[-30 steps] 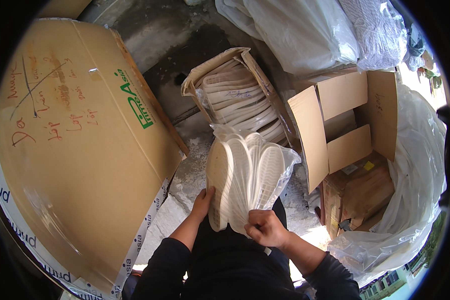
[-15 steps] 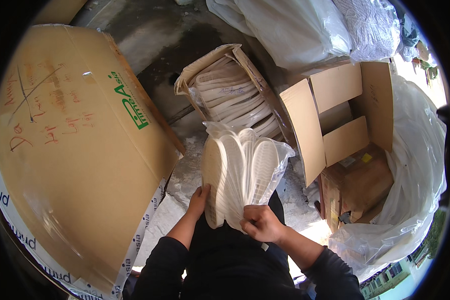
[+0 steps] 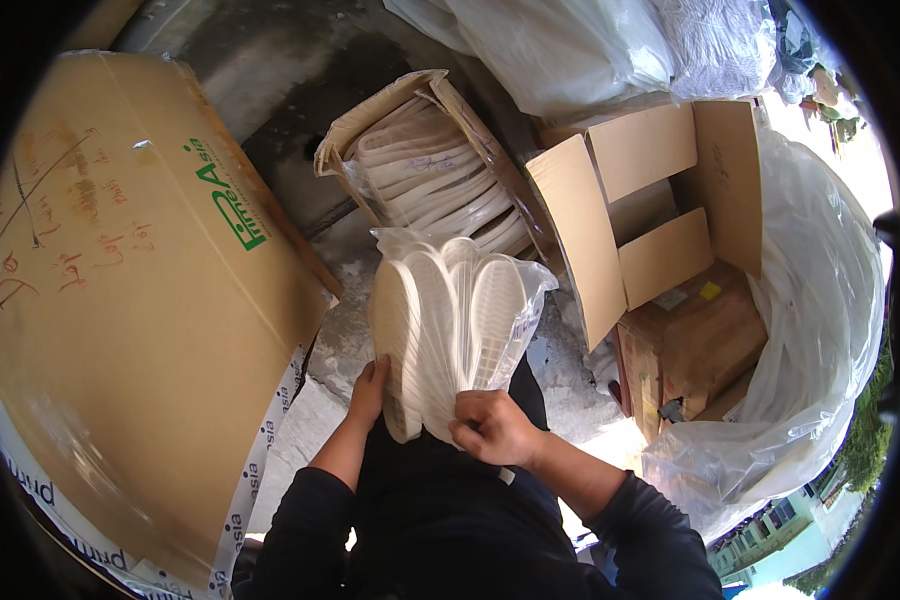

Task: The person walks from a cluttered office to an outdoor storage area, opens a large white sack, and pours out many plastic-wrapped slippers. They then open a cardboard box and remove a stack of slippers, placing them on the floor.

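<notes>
A clear plastic bag of cream-coloured shoe soles (image 3: 432, 312) is held up in front of my body. The soles stand upright and fan apart toward the top, with ridged tread showing on the right one. My left hand (image 3: 368, 393) grips the lower left side of the bag, thumb in front and the other fingers mostly hidden behind. At the bottom, my right hand (image 3: 494, 428) is closed in a fist around the gathered plastic. Just beyond the bag, an open carton (image 3: 490, 130) is packed with more soles in plastic.
A large brown carton (image 3: 160, 330) fills the left side. To the right, an open-flapped cardboard box (image 3: 645, 155) sits above a brown taped carton (image 3: 705, 325). Clear plastic sheeting (image 3: 820, 300) lies around them. Big white plastic sacks (image 3: 560, 55) are piled at the back.
The whole view has shifted slightly, so the surroundings appear farther left and higher. Both hands keep the same hold on the bag of soles.
</notes>
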`<state>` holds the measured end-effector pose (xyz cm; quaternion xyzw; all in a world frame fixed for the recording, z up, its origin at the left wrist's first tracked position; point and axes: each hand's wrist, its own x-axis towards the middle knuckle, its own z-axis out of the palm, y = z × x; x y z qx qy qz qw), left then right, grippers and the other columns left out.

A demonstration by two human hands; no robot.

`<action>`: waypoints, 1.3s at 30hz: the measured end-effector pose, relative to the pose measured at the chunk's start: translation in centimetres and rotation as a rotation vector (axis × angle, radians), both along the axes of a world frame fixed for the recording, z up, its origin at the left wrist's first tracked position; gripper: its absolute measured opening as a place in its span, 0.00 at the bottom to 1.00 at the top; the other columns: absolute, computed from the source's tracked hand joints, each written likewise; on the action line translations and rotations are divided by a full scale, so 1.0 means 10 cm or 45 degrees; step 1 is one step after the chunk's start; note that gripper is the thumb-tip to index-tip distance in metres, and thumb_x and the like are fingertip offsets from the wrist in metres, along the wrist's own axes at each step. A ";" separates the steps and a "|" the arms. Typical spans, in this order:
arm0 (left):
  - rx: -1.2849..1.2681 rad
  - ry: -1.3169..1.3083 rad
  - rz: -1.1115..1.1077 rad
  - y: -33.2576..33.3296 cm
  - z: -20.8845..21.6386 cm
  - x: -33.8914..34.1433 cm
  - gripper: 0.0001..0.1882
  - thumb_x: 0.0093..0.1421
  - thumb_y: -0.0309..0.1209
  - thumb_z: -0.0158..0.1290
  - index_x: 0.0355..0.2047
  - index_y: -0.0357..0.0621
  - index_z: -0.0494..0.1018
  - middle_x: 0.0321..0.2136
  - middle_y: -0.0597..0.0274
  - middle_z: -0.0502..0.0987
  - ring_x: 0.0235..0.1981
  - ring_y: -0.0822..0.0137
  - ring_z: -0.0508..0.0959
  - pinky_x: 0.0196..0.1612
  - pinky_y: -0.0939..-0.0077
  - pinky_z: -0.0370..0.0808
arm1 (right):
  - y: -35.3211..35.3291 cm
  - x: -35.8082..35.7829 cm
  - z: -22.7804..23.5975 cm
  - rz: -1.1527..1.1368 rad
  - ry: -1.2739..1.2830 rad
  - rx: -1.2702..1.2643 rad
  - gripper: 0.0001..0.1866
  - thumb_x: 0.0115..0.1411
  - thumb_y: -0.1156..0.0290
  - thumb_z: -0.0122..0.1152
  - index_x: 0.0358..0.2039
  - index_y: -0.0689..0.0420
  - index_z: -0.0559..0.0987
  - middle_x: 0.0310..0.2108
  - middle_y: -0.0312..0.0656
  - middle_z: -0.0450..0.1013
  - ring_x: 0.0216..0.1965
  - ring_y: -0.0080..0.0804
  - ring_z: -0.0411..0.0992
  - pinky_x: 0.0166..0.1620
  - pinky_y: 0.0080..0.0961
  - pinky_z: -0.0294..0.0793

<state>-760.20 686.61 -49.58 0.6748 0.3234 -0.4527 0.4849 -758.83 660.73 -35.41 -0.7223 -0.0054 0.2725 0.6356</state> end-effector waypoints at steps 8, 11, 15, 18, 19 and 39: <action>0.075 -0.088 -0.157 0.01 0.11 0.01 0.38 0.66 0.58 0.44 0.57 0.33 0.68 0.50 0.43 0.76 0.52 0.54 0.76 0.56 0.67 0.68 | -0.01 0.01 0.06 -0.026 0.036 -0.025 0.09 0.51 0.77 0.58 0.17 0.64 0.69 0.19 0.51 0.66 0.23 0.52 0.69 0.29 0.40 0.69; 0.101 -0.157 -0.240 0.03 0.11 0.04 0.36 0.66 0.57 0.44 0.57 0.33 0.69 0.49 0.42 0.77 0.51 0.52 0.77 0.55 0.66 0.69 | 0.00 0.01 0.16 -0.045 0.062 -0.048 0.10 0.51 0.77 0.58 0.17 0.64 0.69 0.19 0.51 0.67 0.22 0.50 0.69 0.28 0.39 0.69; 0.146 -0.345 -0.382 0.12 0.15 0.08 0.33 0.66 0.55 0.43 0.55 0.35 0.71 0.48 0.40 0.77 0.50 0.48 0.77 0.54 0.63 0.70 | 0.04 -0.05 0.36 -0.115 0.169 -0.043 0.13 0.54 0.77 0.58 0.16 0.64 0.67 0.17 0.47 0.64 0.19 0.38 0.65 0.26 0.34 0.66; 0.145 -0.417 -0.431 0.19 0.20 0.21 0.31 0.67 0.53 0.43 0.53 0.36 0.73 0.46 0.40 0.78 0.50 0.46 0.77 0.52 0.61 0.71 | 0.08 -0.06 0.52 -0.177 0.157 -0.087 0.13 0.55 0.76 0.57 0.16 0.64 0.68 0.15 0.46 0.64 0.17 0.32 0.64 0.25 0.32 0.66; 0.144 -0.387 -0.433 0.21 0.22 0.24 0.30 0.67 0.53 0.43 0.52 0.37 0.74 0.45 0.40 0.78 0.49 0.45 0.77 0.52 0.60 0.71 | 0.06 -0.08 0.54 -0.175 0.147 -0.113 0.13 0.55 0.76 0.57 0.16 0.65 0.69 0.15 0.46 0.65 0.17 0.32 0.65 0.24 0.32 0.66; 0.309 -0.695 0.306 1.04 -0.11 -1.66 0.23 0.62 0.46 0.54 0.41 0.33 0.77 0.28 0.53 0.81 0.28 0.60 0.80 0.35 0.67 0.74 | -0.50 -1.27 0.25 -0.989 0.327 0.028 0.15 0.53 0.77 0.56 0.12 0.54 0.67 0.14 0.28 0.62 0.14 0.17 0.56 0.20 0.20 0.54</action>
